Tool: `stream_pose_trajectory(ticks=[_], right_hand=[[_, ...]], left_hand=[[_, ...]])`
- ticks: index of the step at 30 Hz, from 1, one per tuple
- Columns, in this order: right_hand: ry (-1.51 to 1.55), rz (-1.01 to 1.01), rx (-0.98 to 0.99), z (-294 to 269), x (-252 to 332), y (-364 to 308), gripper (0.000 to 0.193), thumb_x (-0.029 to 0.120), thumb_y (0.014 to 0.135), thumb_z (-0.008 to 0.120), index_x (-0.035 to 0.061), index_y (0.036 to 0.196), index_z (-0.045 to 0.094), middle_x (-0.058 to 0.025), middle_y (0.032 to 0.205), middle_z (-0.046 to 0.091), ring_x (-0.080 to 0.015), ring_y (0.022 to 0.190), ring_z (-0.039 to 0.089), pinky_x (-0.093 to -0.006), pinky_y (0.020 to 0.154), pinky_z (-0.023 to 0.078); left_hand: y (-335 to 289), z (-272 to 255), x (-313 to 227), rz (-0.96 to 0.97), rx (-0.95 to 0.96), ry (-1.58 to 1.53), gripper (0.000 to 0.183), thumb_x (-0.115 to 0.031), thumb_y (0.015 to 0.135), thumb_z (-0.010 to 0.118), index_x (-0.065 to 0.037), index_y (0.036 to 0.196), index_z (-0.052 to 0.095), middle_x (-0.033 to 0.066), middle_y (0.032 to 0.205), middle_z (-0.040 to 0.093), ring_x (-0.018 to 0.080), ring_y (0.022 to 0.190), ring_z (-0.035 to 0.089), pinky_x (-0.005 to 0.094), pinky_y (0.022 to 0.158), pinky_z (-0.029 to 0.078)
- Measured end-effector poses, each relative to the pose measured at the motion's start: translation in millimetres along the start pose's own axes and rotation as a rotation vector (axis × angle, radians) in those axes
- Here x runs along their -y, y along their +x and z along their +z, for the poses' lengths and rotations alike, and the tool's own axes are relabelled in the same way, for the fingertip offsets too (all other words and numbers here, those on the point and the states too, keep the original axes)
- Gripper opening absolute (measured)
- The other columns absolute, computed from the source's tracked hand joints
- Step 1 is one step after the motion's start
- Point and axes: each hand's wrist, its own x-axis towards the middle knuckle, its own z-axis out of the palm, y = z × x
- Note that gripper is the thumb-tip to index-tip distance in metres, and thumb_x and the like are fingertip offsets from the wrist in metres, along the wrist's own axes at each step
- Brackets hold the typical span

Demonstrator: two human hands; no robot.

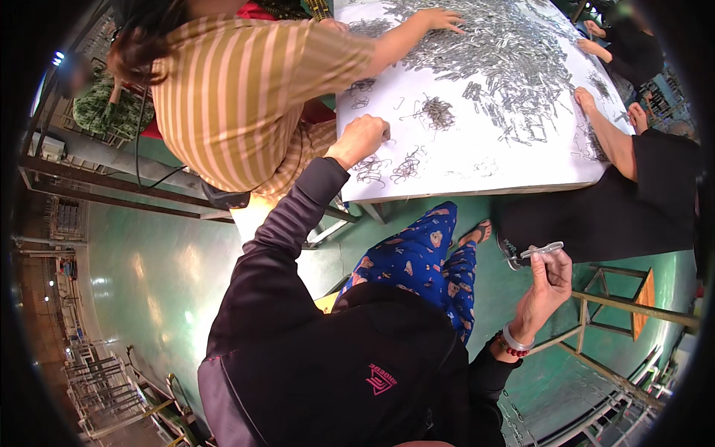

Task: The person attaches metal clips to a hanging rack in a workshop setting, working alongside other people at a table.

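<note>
Right hand [550,287]: raised, clear of the bench [536,171], beyond its near edge. Its grip was clamped on a small shiny piece [542,249] between thumb and fingers; the piece lay crosswise at the fingertips, its left end projecting past the thumb. A pale bangle [518,340] and red beads [514,349] circled the wrist.

Left hand [363,139]: over the bench's left side, fingers curled together; could not tell whether anything was clamped there. Just below it lay small dark wire pieces [409,164]; a wide spread of metal pieces [484,52] covered the far part.
</note>
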Motion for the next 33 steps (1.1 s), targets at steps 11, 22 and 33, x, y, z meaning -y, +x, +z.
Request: stream_pose_trajectory(ticks=[11,22,33], right_hand=[[-0.032,0.033,-0.016,0,3,0,0.026,-0.011,0.074,0.067,-0.0004,0.096,0.059,-0.0037,0.086,0.064,-0.0097,0.08,0.06,-0.0213,0.074,0.047],[-0.09,0.058,0.001,-1,-11,7,0.025,-0.008,0.074,0.069,-0.0003,0.096,0.06,-0.0015,0.084,0.064,-0.0057,0.077,0.056,-0.0194,0.072,0.044],[-0.167,0.139,-0.078,1,-22,13,0.02,-0.005,0.074,0.07,-0.0003,0.092,0.062,-0.0008,0.082,0.064,-0.0043,0.074,0.054,-0.0186,0.07,0.044]], left_hand=[[70,65,27,-0.026,-0.272,-0.019,0.016,-0.013,0.079,0.056,-0.001,0.082,0.067,0.0193,0.086,0.062,0.0368,0.081,0.061,0.0434,0.074,0.049],[141,39,11,0.163,-0.037,0.38,0.018,-0.001,0.08,0.045,0.005,0.083,0.062,0.0251,0.088,0.062,0.0403,0.08,0.062,0.0472,0.07,0.05],[73,-8,-192,0.275,0.124,-1.011,0.015,-0.009,0.084,0.061,0.001,0.093,0.066,0.0067,0.08,0.068,0.0114,0.068,0.063,0.0252,0.064,0.051]])
